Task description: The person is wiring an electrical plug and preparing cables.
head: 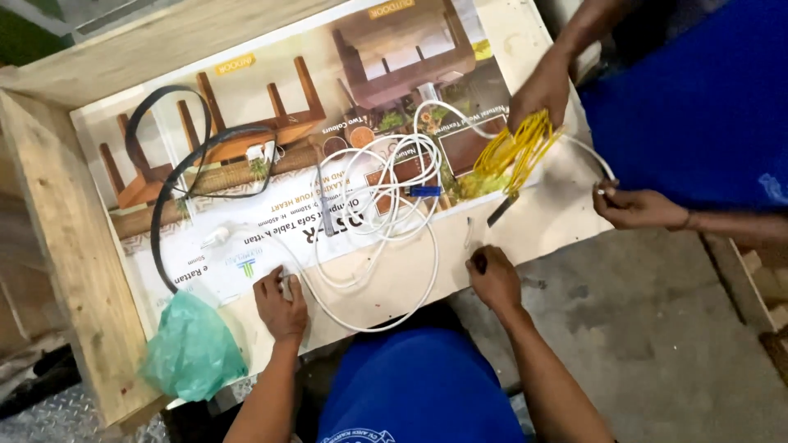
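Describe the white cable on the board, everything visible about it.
The white cable is long, thin and round, plastic-looking, lying in loose overlapping loops on the printed poster covering the wooden board. One end, with a small white plug, lies near the black cable. The left hand presses on a stretch at the near edge; the right hand rests beside it, apart. Another run passes the yellow wire bundle toward a co-worker's hand.

Flat printed furniture poster (271,90) covers tabletop, tan/brown/white; green plastic bag (190,349) at near-left corner.

Wooden desk (66,213) carrying printed furniture poster (271,98) | lying on it: white cable (386,205), black cable (164,213), yellow wires (517,152), green bag (193,349)
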